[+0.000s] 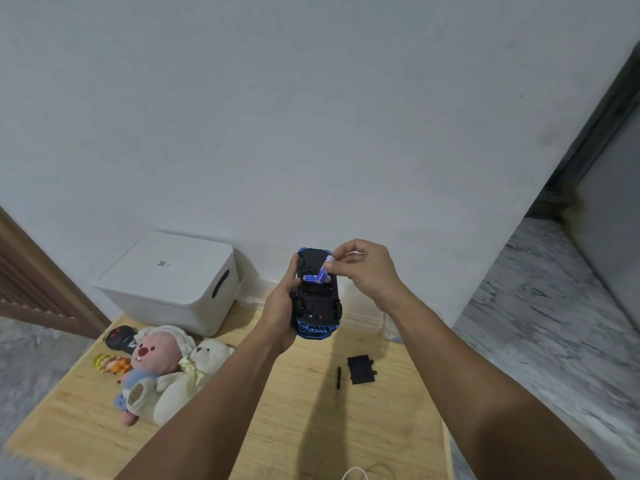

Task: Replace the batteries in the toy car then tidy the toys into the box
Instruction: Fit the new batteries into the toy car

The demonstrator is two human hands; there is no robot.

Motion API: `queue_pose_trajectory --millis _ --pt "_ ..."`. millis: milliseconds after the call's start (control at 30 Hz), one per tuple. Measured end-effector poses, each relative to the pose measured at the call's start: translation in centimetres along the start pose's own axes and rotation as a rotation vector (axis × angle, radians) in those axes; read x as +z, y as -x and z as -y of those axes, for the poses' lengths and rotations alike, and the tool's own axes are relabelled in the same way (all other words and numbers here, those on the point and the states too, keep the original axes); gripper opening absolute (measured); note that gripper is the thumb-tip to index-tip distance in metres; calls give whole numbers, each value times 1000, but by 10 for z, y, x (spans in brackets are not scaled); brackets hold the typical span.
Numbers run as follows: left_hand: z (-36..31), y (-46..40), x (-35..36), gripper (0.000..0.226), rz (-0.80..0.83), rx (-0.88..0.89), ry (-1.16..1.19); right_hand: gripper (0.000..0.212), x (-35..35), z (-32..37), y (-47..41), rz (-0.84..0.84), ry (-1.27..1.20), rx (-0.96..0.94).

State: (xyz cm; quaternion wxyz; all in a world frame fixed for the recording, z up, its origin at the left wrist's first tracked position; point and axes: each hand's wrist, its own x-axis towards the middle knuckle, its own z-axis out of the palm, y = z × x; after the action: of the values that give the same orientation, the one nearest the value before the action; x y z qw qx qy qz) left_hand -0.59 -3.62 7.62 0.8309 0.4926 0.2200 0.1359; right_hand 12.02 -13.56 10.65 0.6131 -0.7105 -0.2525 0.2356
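Observation:
My left hand (282, 306) grips a blue toy car (318, 308), held upside down above the table with its black underside facing me. My right hand (363, 268) pinches a blue and white battery (323, 271) at the car's open battery bay; another battery (310, 278) lies inside the bay. The black battery cover (362, 369) and a thin black screwdriver (338, 378) lie on the wooden table (294, 427) below. A white lidded storage box (169, 278) stands at the table's far left, against the wall.
Beside the box lie a pink plush (152, 362), a white teddy bear (187, 382), a small yellow-orange figure (110, 363) and a black remote control (121, 337). A clear plastic container (367, 320) sits behind the car. A white cable (355, 472) loops at the near edge.

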Motion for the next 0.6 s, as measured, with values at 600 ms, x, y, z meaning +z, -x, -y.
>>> queue_pose_trajectory --millis 600 --pt "1 -2 1 44 -68 -32 66 13 22 -11 0 160 515 -246"
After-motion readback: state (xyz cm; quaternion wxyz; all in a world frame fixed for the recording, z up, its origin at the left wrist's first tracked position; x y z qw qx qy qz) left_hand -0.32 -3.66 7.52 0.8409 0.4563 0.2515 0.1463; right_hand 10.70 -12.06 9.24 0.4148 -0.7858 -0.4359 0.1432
